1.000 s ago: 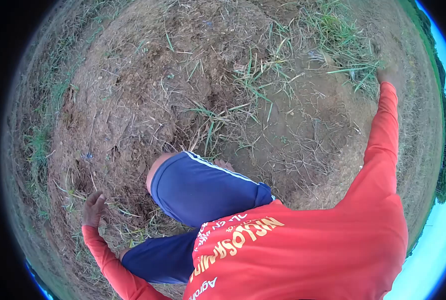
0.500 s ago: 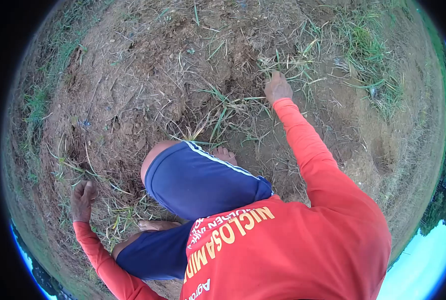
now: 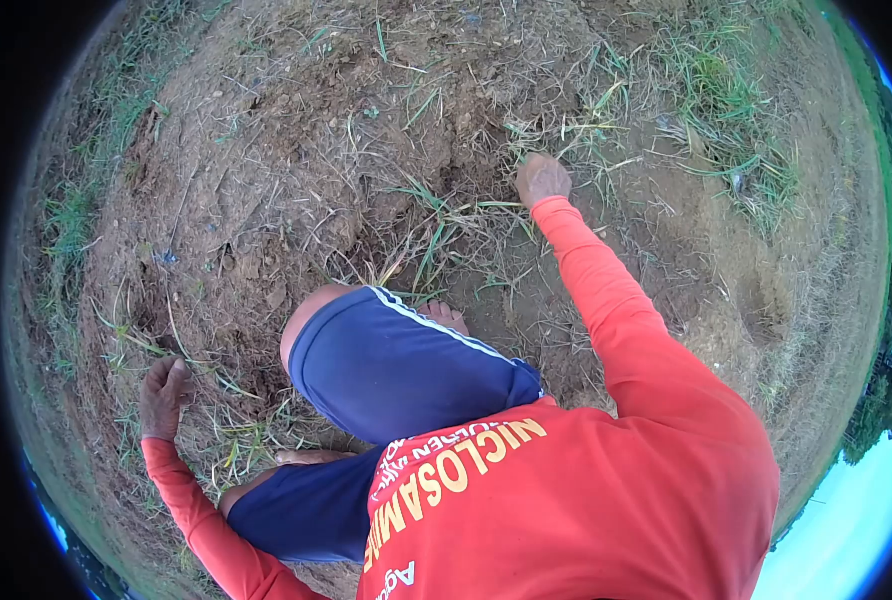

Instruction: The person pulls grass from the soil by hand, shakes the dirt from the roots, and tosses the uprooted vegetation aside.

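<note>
Outdoors: an open field or similar rough plot, prob. farmland, tho exact use can't be told. Ground = brown soil (image 3: 266, 185), esp. 10 o'clk, lumpy w/ dry stalks & bits of straw strewn abt. Sparse grass (image 3: 594, 128) grows direct from it at 1 o'clk; thicker green tuft (image 3: 721, 95) nr 2 o'clk, more greenery (image 3: 74, 218) betw. 9 & 10. Far edge, approx. 3 o'clk: dark-green trees (image 3: 881, 395). Bright blue sky (image 3: 846, 510) at 4 o'clk, plus a sliver at 8, so it's open-air & daytime. Bare foot (image 3: 444, 316) nr centre stands right on the earth.
</note>
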`<state>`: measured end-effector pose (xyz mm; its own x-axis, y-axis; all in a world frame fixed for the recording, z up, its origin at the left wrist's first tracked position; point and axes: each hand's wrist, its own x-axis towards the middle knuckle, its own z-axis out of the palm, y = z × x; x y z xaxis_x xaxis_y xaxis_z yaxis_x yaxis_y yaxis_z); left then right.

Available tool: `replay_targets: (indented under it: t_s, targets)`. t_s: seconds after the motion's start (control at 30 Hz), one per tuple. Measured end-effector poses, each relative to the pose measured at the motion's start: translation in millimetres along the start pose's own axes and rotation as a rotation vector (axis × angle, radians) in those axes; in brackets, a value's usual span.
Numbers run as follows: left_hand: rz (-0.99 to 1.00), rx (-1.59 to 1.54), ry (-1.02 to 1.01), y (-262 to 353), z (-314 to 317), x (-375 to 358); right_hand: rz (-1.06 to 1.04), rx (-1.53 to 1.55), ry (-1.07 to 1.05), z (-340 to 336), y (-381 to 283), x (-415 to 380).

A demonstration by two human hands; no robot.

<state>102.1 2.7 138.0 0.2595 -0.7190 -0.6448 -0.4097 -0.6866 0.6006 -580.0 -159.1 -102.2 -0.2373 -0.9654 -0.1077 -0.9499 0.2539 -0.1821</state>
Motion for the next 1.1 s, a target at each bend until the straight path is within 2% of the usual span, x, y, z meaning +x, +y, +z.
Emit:
replay_targets:
  t_s: [0.17, 0.3, 0.33, 0.43, 0.5, 0.53, 0.57, 0.6, 0.67, 0.7, 0.73, 0.77, 0.8, 0.83, 0.87, 0.93, 1.0, 1.1]
  targets:
    - [0.003, 0.065, 0.01, 11.3, 6.0, -5.6, -0.031, 0.029, -0.006, -10.6, -3.3, -6.2]
    - [-0.001, 0.162, 0.064, 6.5, 7.3, -18.1, -0.04, 0.173, 0.221, -35.7, 11.0, -2.1]
    - [-0.037, 0.102, -0.014, -0.3, -0.1, -17.3, -0.022, 0.273, 0.148, -51.1, 22.4, -2.3]
    - [-0.088, 0.217, 0.029, -1.8, 0.3, -20.9, -0.004, 0.533, -0.002, -104.4, 49.7, 16.1]
    - [-0.093, 0.163, 0.006, -5.3, -6.0, -14.7, -0.052, 0.646, -0.118, -125.7, 56.1, 13.7]
    - [-0.096, 0.148, 0.0, -2.1, -10.1, -8.6, 0.097, 0.802, -0.262, -136.1, 57.0, 12.4]
    - [-0.12, 0.131, 0.028, -1.0, -21.9, -12.5, 0.195, 0.817, -0.269, -150.3, 53.5, 10.3]
    - [-0.062, 0.199, 0.114, 18.0, -19.8, -21.6, 0.085, 0.894, -0.144, -146.1, 59.8, 15.8]
    - [0.085, 0.278, 0.311, 65.0, -14.3, -42.5, -0.04, -0.053, -0.047, -110.7, 126.7, 54.0]
    - [0.132, 0.364, 0.337, 61.1, -36.5, -35.2, -0.035, 0.073, -0.254, -125.3, 111.6, 60.2]
    - [0.282, 0.473, 0.457, 64.4, -47.9, -34.4, -0.167, 0.052, -0.04, -115.2, 98.4, 57.0]
    - [0.315, 0.425, 0.5, 74.7, -57.1, -40.5, -0.24, 0.174, -0.117, -106.8, 63.5, 57.9]
    - [0.364, 0.344, 0.637, 83.5, -58.5, -47.2, -0.289, 0.277, -0.192, -107.9, 29.5, 46.0]
    - [0.432, 0.267, 0.767, 92.2, -59.2, -52.6, -0.256, 0.383, -0.326, -107.4, -15.9, 34.0]
    - [0.469, 0.182, 0.783, 98.7, -60.8, -58.3, -0.216, 0.491, -0.45, -104.7, -69.8, 21.5]
    - [0.556, -0.003, 0.816, 103.4, -68.0, -69.9, -0.541, 0.581, -0.459, -102.7, -166.6, -0.2]
    - [0.537, -0.224, 0.809, 103.2, -78.4, -85.1, -0.737, 0.658, -0.573, -108.3, -263.6, -22.9]
    - [0.591, -0.376, 0.825, 87.1, -101.6, -108.6, -1.097, 0.329, -0.554, -141.6, -403.2, -78.2]
